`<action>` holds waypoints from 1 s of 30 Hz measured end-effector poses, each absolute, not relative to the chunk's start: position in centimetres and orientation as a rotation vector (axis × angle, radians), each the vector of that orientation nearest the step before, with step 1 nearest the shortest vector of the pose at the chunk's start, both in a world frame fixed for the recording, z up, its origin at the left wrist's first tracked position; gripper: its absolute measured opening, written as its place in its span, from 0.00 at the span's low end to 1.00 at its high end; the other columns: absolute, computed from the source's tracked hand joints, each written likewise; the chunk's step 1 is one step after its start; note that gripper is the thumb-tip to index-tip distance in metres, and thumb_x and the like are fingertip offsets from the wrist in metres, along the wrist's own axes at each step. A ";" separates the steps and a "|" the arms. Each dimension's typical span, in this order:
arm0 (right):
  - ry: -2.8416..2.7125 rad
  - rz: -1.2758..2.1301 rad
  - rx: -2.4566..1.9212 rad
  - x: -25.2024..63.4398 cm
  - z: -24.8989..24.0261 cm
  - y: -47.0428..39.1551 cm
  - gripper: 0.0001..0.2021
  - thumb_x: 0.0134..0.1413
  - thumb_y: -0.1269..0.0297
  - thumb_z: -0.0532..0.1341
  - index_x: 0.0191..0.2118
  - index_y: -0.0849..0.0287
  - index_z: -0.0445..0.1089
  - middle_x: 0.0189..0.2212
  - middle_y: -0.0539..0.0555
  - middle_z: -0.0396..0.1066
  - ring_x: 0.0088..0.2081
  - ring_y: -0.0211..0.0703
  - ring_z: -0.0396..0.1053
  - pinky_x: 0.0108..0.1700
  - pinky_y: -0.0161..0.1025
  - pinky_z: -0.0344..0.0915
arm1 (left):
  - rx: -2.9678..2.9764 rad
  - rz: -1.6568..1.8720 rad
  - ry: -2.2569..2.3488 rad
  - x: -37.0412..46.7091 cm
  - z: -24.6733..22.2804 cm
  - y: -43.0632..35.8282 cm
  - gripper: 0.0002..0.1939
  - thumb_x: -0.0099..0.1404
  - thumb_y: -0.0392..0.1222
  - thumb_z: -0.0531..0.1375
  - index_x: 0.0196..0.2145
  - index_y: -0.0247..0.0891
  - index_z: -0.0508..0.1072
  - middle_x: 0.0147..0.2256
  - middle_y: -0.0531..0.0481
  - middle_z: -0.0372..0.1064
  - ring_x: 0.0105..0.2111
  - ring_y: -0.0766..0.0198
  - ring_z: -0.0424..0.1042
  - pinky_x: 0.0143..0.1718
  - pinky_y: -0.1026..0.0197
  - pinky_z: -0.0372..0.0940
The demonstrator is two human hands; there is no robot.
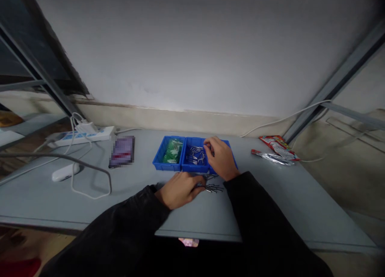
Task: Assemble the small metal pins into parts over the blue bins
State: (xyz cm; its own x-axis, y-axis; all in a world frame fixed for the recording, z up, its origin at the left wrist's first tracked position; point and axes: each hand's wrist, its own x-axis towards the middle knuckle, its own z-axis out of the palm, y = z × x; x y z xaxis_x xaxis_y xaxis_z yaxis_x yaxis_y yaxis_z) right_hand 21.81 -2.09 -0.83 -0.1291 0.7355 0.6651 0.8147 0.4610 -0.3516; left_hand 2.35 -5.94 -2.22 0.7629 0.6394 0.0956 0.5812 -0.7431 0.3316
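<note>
Three blue bins stand side by side on the table. The left bin (159, 156) holds a green bag with pale pieces in it. Several thin metal pins or screws (197, 150) lie loose in the middle bin (195, 168). Over the right bin (231, 145) is my right hand (221, 156), its fingers pinched together; what they hold is too small to name. My left hand (180, 188) rests in front of the bins, fingers curled and thumb bent inward beside a small pile of metal pins (214, 188) on the tabletop. Its grip is partly hidden.
A white power strip (84, 136) with cables lies at the back left, near a blurred purple packet (122, 151) and a white oblong device (64, 172). Red and silver wrappers (278, 150) lie at the right. Metal frame posts (325, 92) flank the table (270, 204).
</note>
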 end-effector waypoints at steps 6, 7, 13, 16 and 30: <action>-1.887 -0.106 -1.303 21.8 -0.9 -2.1 0.06 0.65 0.70 0.56 0.41 0.56 0.69 0.38 0.53 0.73 0.37 0.44 0.69 0.44 0.40 0.62 | 2.552 0.300 1.056 2.6 -1.8 -6.1 0.05 0.70 0.43 0.60 0.41 0.44 0.76 0.29 0.53 0.74 0.29 0.62 0.73 0.30 0.62 0.59; -1.888 -0.102 -1.303 21.8 -0.9 -2.1 0.05 0.65 0.70 0.56 0.41 0.55 0.69 0.38 0.53 0.73 0.37 0.44 0.69 0.44 0.40 0.62 | 2.557 0.309 1.049 2.6 -1.8 -6.1 0.05 0.70 0.42 0.60 0.41 0.44 0.76 0.30 0.53 0.74 0.29 0.62 0.73 0.30 0.63 0.59; -1.875 -0.108 -1.303 21.7 -0.6 -2.2 0.05 0.65 0.69 0.56 0.40 0.56 0.69 0.37 0.52 0.73 0.36 0.43 0.68 0.42 0.40 0.61 | 2.652 0.468 0.976 1.9 -1.5 -6.3 0.07 0.72 0.41 0.57 0.41 0.41 0.75 0.30 0.52 0.74 0.27 0.64 0.72 0.29 0.63 0.60; -1.843 -0.085 -1.277 21.7 -0.4 -2.3 0.05 0.65 0.69 0.56 0.39 0.56 0.69 0.36 0.52 0.73 0.35 0.42 0.68 0.40 0.39 0.60 | 2.743 0.606 0.882 1.5 -1.0 -6.2 0.09 0.74 0.42 0.54 0.40 0.39 0.74 0.28 0.51 0.73 0.26 0.64 0.72 0.27 0.62 0.61; -1.738 0.024 -1.089 22.0 0.5 -3.2 0.12 0.71 0.61 0.51 0.41 0.56 0.71 0.36 0.53 0.75 0.40 0.44 0.72 0.45 0.41 0.65 | 2.808 0.993 1.048 0.4 4.6 -1.6 0.10 0.76 0.45 0.54 0.44 0.38 0.72 0.29 0.54 0.73 0.25 0.69 0.69 0.30 0.65 0.61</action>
